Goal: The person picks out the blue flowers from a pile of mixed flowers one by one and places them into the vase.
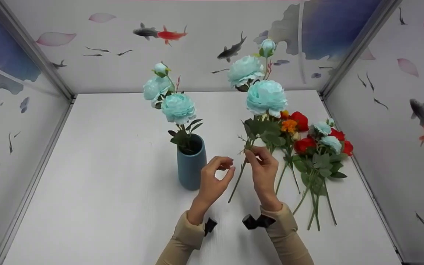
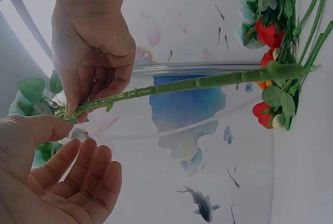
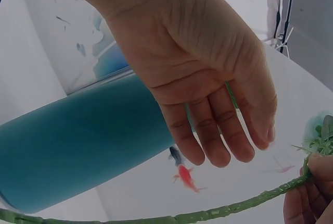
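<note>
Right hand (image 1: 265,169) pinches a pale blue flower spray (image 1: 267,97) by its stem just below the leaves, thumb against fingers; gripping there, near the large blooms, probably steadies their weight and keeps the heads up. Its bare lower stem slants toward the near edge of the desk (image 1: 105,184); whether the tip touches is hard to tell. Left hand (image 1: 215,180) holds nothing, thumb and curved fingers apart, between that stem and the blue vase (image 1: 191,173), perhaps so it can help with either. Upright around the desk's middle, the vase bears a matching spray (image 1: 178,108); its tall wall likely props the stem. Red, orange and blue flowers (image 1: 322,162) lie toward the right edge, stem ends facing the near edge, presumably for easy reach.
</note>
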Available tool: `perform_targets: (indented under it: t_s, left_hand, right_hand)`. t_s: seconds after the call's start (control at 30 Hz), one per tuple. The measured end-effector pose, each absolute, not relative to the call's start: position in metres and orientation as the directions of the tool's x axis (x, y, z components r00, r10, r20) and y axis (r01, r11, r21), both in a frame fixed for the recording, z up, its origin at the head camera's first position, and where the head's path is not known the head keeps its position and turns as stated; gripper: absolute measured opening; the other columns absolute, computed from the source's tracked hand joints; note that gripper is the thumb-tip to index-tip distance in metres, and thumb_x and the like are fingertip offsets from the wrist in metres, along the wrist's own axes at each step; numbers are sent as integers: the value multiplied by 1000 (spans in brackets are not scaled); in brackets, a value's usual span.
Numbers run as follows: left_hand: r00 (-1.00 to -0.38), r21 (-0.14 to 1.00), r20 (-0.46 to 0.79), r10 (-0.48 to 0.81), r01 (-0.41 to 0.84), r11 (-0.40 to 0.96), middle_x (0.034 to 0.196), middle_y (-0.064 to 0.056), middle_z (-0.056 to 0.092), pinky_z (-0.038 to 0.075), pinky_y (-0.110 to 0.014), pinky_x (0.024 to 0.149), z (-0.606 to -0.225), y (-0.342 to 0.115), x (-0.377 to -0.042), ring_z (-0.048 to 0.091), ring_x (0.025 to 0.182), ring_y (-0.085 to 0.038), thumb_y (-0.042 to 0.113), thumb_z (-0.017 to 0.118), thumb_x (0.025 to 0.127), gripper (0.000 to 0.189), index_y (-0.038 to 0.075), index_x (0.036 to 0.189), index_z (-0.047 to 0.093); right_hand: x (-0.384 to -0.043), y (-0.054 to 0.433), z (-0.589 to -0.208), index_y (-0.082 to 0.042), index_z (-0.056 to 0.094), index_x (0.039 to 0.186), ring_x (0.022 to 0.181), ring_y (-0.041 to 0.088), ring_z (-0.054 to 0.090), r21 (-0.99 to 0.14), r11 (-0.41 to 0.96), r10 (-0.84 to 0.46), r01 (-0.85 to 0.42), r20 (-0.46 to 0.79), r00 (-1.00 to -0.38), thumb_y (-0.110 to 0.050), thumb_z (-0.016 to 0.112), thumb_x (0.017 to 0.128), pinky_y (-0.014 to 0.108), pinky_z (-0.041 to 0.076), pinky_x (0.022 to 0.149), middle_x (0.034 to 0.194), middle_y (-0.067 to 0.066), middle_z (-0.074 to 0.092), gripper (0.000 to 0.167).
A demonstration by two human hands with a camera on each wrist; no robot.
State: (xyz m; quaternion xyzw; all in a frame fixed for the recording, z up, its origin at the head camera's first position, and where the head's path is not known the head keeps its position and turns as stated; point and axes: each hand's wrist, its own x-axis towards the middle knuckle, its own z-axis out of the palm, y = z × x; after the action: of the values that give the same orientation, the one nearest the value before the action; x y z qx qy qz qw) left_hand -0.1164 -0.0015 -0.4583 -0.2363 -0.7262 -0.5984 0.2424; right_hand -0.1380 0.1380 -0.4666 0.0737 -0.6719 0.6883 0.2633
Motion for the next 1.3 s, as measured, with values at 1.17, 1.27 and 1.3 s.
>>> perform_targets:
  t_s: [1.17,1.27,1.3]
  left_hand:
    - [-848,832,520,104,530,163,83,-17,62,54,-32,54,-460,3,-115,62,70,-27,-15,63,78,14,-7,90,63]
    - [-846,830,522,107,533,166,83,-17,62,54,-32,53,-461,3,-115,62,69,-27,-14,63,78,14,-7,90,63]
    - [-847,830,521,108,532,167,83,-17,62,54,-32,53,-461,3,-115,62,69,-27,-14,63,78,13,-7,90,63]
  right_hand:
    - [-135,127,-467,9,63,88,69,13,57,-862,79,169,-501,507,-845,10,58,86,23,50,63,78,13,58,5]
    - [-135,126,-469,7,63,89,70,13,57,-856,78,164,-511,517,-840,6,59,87,23,50,64,79,12,58,4]
    - [-135,126,-469,7,64,89,70,13,57,-854,78,163,-515,520,-838,5,60,87,23,50,64,79,12,59,5]
